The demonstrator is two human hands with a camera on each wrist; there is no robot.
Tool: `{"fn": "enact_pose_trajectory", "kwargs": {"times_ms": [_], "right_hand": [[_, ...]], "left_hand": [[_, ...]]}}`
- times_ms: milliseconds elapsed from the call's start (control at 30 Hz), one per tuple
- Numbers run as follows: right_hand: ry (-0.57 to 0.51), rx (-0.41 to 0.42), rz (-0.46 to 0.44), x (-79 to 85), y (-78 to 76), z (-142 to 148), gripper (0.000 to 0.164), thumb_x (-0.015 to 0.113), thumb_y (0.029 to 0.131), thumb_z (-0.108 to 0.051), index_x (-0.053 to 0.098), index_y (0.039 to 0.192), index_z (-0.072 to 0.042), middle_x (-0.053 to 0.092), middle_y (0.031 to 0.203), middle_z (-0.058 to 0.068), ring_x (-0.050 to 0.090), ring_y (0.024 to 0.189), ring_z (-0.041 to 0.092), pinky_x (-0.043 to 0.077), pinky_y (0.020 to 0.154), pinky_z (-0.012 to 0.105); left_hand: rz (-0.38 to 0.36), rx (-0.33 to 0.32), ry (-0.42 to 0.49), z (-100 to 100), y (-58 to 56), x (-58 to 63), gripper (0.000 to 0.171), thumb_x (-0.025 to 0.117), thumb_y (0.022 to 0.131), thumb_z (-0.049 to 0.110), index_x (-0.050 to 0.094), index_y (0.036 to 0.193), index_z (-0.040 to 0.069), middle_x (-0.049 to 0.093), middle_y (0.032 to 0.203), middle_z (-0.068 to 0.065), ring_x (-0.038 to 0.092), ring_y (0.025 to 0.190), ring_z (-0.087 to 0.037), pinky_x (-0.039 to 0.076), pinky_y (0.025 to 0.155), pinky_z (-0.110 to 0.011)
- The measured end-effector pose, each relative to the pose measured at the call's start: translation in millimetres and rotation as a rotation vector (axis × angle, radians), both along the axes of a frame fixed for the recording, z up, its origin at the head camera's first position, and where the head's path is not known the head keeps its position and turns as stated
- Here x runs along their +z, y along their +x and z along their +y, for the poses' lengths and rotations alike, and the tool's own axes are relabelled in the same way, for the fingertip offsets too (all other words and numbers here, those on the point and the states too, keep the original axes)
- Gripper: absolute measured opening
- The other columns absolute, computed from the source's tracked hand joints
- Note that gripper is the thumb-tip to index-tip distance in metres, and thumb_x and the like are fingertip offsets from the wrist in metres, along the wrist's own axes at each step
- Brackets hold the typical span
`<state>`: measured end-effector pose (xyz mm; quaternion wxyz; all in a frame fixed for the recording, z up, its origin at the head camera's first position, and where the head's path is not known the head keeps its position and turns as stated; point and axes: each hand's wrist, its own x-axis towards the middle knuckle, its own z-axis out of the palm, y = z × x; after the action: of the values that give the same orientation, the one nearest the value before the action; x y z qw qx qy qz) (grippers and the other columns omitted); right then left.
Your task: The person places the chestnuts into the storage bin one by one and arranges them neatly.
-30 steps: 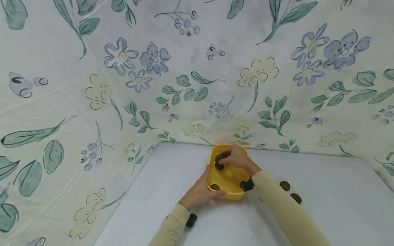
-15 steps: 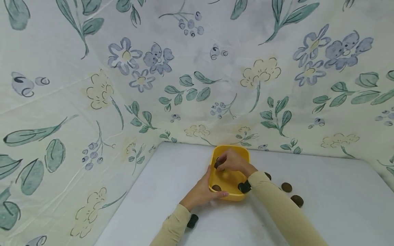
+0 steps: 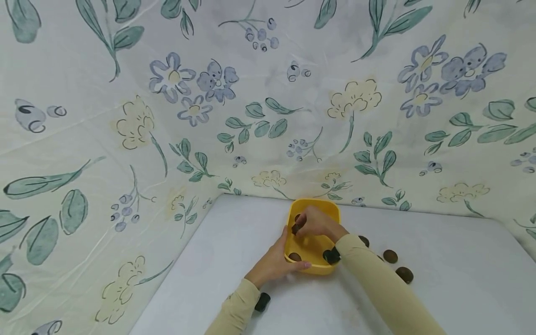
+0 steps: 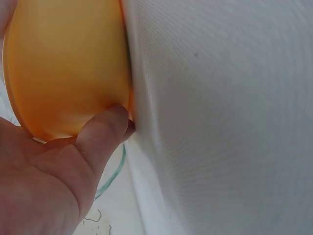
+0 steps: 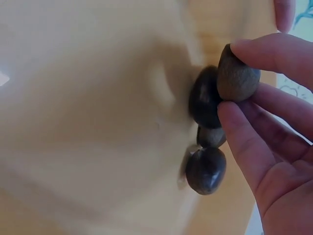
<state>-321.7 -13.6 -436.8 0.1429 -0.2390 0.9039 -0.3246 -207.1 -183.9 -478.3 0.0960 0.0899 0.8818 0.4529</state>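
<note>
A yellow rectangular tub [image 3: 311, 269] stands on the white table. My left hand [image 3: 274, 264] holds its near left corner, thumb along the front rim and fingers at the left side. My right hand [image 3: 318, 222] reaches into the tub. In the right wrist view, its thumb and fingertips pinch a brown nut-like piece [image 5: 237, 81] with a matte side. Just behind that piece sit a glossy dark piece [image 5: 204, 100], a partly hidden one [image 5: 211, 138] and another glossy one [image 5: 206, 171]. A brown piece [image 3: 295, 257] and dark greenish pieces [image 3: 331, 256] lie in the tub's near corners.
Right of the tub, brown pieces [image 3: 391, 256] lie on the table [image 3: 452, 260], some partly behind the right sleeve [image 3: 377, 279]. A dark cylindrical piece [image 3: 262, 302] lies beside the left sleeve [image 3: 238, 302]. Flower-printed cloth [image 3: 268, 107] hangs behind and at the left.
My right hand has shifted slightly toward the near side within the tub, pinching a piece there. My left hand stays on the tub's corner. The view has shifted slightly.
</note>
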Motion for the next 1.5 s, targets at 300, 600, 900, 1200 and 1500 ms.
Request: {"fn": "enact_pose_trajectory", "kwargs": {"times_ms": [300, 600, 900, 1200, 1500], "right_hand": [[0.029, 0.039, 0.035, 0.2, -1.0, 0, 0.017, 0.088, 0.079, -0.01, 0.084, 0.096, -0.008, 0.08, 0.09, 0.002, 0.064, 0.079, 0.014, 0.06, 0.085, 0.029], [0.061, 0.059, 0.029, 4.4, 1.3, -2, 0.021, 0.09, 0.078, -0.011, 0.083, 0.097, -0.006, 0.079, 0.091, 0.002, 0.065, 0.081, 0.013, 0.06, 0.089, 0.031], [0.072, 0.094, -0.017, 0.5, 0.9, -5, 0.015, 0.089, 0.078, -0.005, 0.083, 0.092, -0.004, 0.079, 0.086, 0.004, 0.064, 0.075, 0.015, 0.061, 0.079, 0.028], [0.147, 0.065, -0.005, -2.4, 1.3, -8, 0.021, 0.089, 0.077, -0.005, 0.081, 0.096, -0.002, 0.075, 0.087, 0.004, 0.06, 0.078, 0.016, 0.06, 0.08, 0.029], [0.164, 0.08, 0.025, -6.0, 1.2, -9, 0.017, 0.089, 0.076, -0.005, 0.081, 0.091, -0.001, 0.069, 0.075, 0.001, 0.055, 0.07, 0.014, 0.054, 0.068, 0.024]], "left_hand": [[0.008, -0.015, 0.025, -1, -0.7, 0.2, 0.129, 0.083, 0.082, 0.056, -0.004, 0.167, 0.013, 0.021, 0.174, -0.01, 0.038, 0.154, -0.03, 0.032, 0.126, -0.057], [0.016, -0.012, 0.01, -2, -0.8, -0.2, 0.128, 0.082, 0.082, 0.058, -0.004, 0.168, 0.018, 0.019, 0.174, -0.008, 0.038, 0.154, -0.03, 0.033, 0.125, -0.057], [0.024, -0.02, -0.001, -3, -1.5, -1.5, 0.127, 0.081, 0.083, 0.057, -0.003, 0.168, 0.018, 0.02, 0.174, -0.009, 0.037, 0.155, -0.031, 0.033, 0.125, -0.057], [0.01, 0.012, -0.059, 0, -0.7, 0.1, 0.128, 0.081, 0.081, 0.061, 0.0, 0.168, 0.013, 0.021, 0.173, -0.014, 0.035, 0.156, -0.035, 0.034, 0.125, -0.058], [0.008, 0.019, -0.059, 2, 0.8, 1.7, 0.127, 0.081, 0.082, 0.06, 0.0, 0.168, 0.013, 0.021, 0.173, -0.014, 0.035, 0.155, -0.036, 0.033, 0.125, -0.058]]}}
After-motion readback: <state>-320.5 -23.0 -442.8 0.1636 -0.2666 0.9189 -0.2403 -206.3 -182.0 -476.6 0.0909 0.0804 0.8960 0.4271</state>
